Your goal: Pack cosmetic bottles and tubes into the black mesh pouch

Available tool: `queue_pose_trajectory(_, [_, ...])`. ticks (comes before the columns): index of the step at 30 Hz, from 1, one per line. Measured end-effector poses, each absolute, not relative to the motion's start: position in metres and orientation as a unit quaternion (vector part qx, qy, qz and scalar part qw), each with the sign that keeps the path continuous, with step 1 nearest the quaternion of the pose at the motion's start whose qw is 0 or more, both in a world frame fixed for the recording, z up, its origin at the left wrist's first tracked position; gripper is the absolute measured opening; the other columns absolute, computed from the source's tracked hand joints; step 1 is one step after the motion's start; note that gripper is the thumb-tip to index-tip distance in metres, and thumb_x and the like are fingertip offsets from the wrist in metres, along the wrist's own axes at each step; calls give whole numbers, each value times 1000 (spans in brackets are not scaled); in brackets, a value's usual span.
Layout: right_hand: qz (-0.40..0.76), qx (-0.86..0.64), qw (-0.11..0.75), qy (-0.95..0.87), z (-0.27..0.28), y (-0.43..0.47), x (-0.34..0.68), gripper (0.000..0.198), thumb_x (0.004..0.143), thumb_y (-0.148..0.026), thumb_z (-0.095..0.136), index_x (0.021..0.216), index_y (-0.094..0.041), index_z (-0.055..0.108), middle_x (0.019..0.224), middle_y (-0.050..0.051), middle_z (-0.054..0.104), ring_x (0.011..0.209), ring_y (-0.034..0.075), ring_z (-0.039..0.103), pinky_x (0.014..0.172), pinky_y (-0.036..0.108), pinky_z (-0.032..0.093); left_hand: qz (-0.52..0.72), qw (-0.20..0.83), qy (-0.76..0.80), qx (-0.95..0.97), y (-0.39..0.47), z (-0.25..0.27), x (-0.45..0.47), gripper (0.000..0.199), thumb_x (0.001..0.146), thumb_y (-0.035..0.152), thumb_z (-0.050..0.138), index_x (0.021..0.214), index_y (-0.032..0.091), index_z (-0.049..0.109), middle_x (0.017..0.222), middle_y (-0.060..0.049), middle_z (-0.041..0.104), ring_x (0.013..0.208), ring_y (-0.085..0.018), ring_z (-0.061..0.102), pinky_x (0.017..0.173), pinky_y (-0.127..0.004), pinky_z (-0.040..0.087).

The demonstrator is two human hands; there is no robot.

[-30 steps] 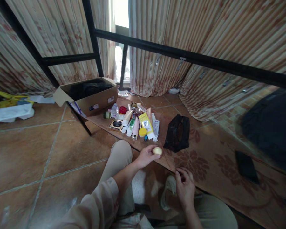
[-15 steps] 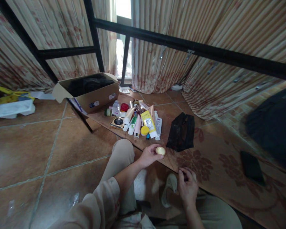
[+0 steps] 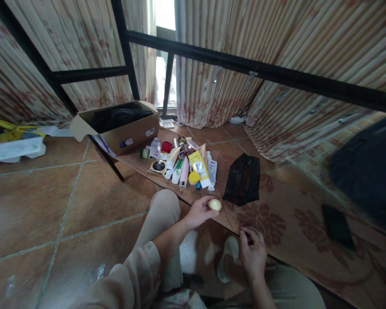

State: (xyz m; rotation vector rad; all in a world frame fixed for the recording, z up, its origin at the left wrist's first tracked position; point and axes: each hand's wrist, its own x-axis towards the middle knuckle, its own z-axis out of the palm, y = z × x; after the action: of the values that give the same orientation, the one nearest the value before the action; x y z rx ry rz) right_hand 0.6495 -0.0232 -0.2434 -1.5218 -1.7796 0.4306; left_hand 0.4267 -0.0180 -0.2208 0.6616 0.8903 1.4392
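Note:
My left hand (image 3: 199,213) grips a small round pale-yellow jar (image 3: 215,205) between thumb and fingers, just over the near edge of the low table (image 3: 276,214). At that same edge, further right, is my right hand (image 3: 252,248), its fingers curled in and the tips close to the thumb. Whatever it may pinch is hidden. Beyond the jar lies a pile of cosmetics: a yellow-and-white box (image 3: 199,168), a yellow-lidded jar (image 3: 194,178), a pink tube (image 3: 184,171), a white-and-green tube (image 3: 178,168) and a red-lidded jar (image 3: 166,146). A black bag (image 3: 243,180) rests right of them.
An open cardboard box (image 3: 135,137) with dark contents stands at the table's far left end. A dark phone-like slab (image 3: 338,227) lies on the right. Black metal bars (image 3: 212,53) cross in front of striped curtains (image 3: 206,98). White packaging (image 3: 16,149) is at far left.
The jar has tilted slightly in my left hand, so its pale round face shows differently. My right hand has barely moved, and the whole view has shifted a little.

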Motion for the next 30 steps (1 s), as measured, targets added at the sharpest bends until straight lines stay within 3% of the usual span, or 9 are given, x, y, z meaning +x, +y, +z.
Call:
queue_pose_trajectory(8, [222,-601,350,-683,-238,-14,654,31,81,-45,54,87,-18,69,97,10,62,93,22,58,86,36,43,622,600,414,287,-18,-224,428,47,54,17,83,95,14,59,83,1,61,75,-10,56,73,-24,45])
queue_pose_trajectory(20, [230,-617,279,-699,-232,-2,658,36,80,-48,49,85,-18,68,93,10,68,91,24,60,83,35,44,605,600,432,295,-19,-226,430,50,60,34,81,95,15,51,74,3,61,55,-9,60,54,-22,48])
queue_pose_trajectory(27, [232,-609,185,-736,-219,20,658,29,80,-45,50,77,-22,68,66,2,67,58,19,58,60,30,41,603,593,442,298,-22,-217,428,47,62,37,79,91,16,49,72,4,62,51,-8,59,48,-19,45])
queue_pose_trajectory(30, [227,-600,159,-750,-213,39,660,29,79,-44,51,67,-23,66,60,1,65,57,19,60,58,28,40,598,591,449,303,-21,-218,428,47,63,40,79,90,16,49,72,3,62,50,-8,59,47,-19,44])
